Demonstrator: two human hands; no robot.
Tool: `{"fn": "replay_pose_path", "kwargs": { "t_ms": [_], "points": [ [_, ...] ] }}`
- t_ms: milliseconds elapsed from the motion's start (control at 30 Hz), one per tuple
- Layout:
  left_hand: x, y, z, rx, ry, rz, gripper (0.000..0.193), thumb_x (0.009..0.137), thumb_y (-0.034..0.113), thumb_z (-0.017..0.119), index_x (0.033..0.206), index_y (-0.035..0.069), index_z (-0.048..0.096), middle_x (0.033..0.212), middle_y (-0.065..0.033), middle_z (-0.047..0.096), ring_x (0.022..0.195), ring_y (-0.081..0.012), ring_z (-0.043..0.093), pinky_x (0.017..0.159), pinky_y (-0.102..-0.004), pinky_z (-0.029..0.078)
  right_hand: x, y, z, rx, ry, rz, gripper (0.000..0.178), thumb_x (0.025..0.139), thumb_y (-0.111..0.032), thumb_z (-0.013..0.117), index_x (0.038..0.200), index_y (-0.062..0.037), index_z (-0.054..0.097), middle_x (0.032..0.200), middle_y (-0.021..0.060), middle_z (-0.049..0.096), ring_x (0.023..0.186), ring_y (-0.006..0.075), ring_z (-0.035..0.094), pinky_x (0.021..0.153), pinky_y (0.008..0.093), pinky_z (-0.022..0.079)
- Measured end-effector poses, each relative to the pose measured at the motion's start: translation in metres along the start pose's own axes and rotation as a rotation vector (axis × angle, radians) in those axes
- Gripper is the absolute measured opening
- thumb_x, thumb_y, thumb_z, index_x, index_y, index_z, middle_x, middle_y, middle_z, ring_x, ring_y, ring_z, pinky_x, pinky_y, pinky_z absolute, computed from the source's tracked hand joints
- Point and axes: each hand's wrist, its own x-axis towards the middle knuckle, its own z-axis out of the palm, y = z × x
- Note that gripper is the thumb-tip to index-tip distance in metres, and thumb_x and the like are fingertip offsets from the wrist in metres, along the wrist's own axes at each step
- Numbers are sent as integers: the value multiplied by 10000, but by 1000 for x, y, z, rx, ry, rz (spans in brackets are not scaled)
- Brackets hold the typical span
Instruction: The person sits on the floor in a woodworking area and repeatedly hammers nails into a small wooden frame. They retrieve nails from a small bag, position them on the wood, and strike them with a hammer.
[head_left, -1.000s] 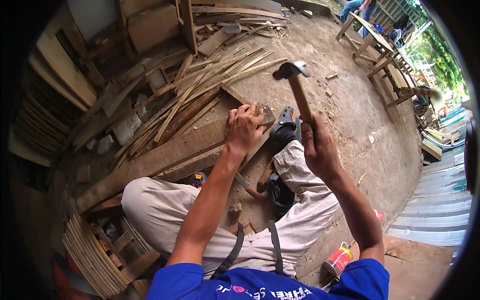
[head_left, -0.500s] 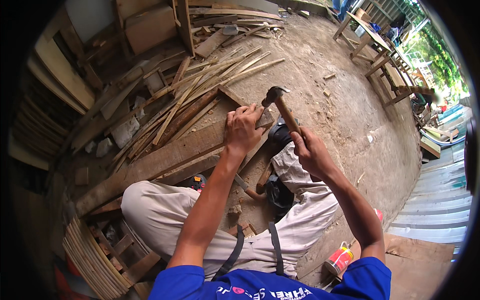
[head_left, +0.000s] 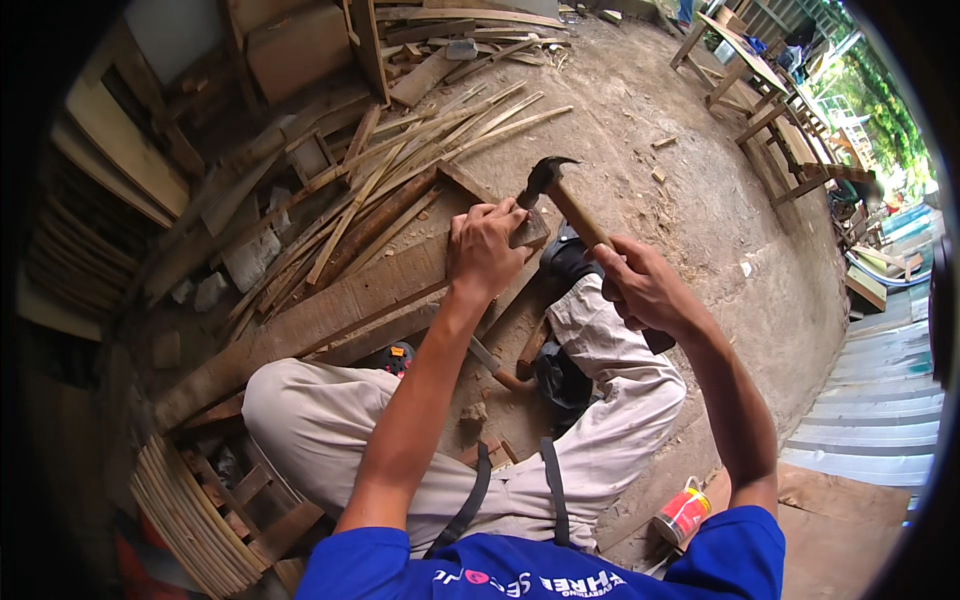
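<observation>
The right hand (head_left: 645,290) is clamped on a claw hammer (head_left: 560,195) whose head meets the small wood block (head_left: 528,230) gripped by the left hand (head_left: 485,250) at nine o'clock.

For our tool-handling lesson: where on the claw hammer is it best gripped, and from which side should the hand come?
Grip the hammer on its wooden handle near the free end, as the right hand does. The handle slants down to the right from the head, so come from the right, probably leaving the left hand clear.

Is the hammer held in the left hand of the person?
No, the right hand grips the wooden handle of the hammer, while the left hand rests on the plank.
</observation>
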Motion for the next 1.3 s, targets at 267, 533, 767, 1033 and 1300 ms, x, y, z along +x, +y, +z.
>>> {"fn": "replay_pose_path", "kwargs": {
  "t_ms": [267,533,767,1033,1300],
  "points": [
    [-1,0,-1,-3,17,20,498,717,209,837,1191,110,723,1374,-72,630,1252,-242,550,1075,-410,372,-5,8,-12,323,-38,162,303,1080,-410,449,1043,-121,531,656,-61,399,456,41,331,380,227,268],
    [-2,-1,1,24,-7,16,525,719,227,840,1216,116,714,1388,-88,620,1259,-238,547,1071,-404,371,3,24,-7,-8,59,-32,307,1083,-378,452,1024,-93,550,655,-56,420,454,49,340,385,240,294],
    [-4,-1,2,29,44,50,474,719,228,833,1166,110,731,1370,-91,631,1246,-246,556,1067,-407,376,6,12,1,-158,268,-241,245,1074,-258,476,1037,-32,563,685,17,486,568,116,446,494,309,350],
    [-3,-1,3,59,29,41,511,709,238,846,1192,121,726,1391,-44,618,1244,-228,559,1066,-400,393,-7,2,16,-390,209,-245,238,1052,-234,498,1024,-4,552,704,158,524,648,246,518,615,411,429],
    [-3,1,1,31,31,50,516,712,225,846,1201,117,723,1362,-41,639,1242,-227,558,1068,-396,396,-3,9,13,-317,231,-255,228,1056,-220,479,1021,-7,554,698,120,511,617,212,495,596,377,426]
  ]
}}
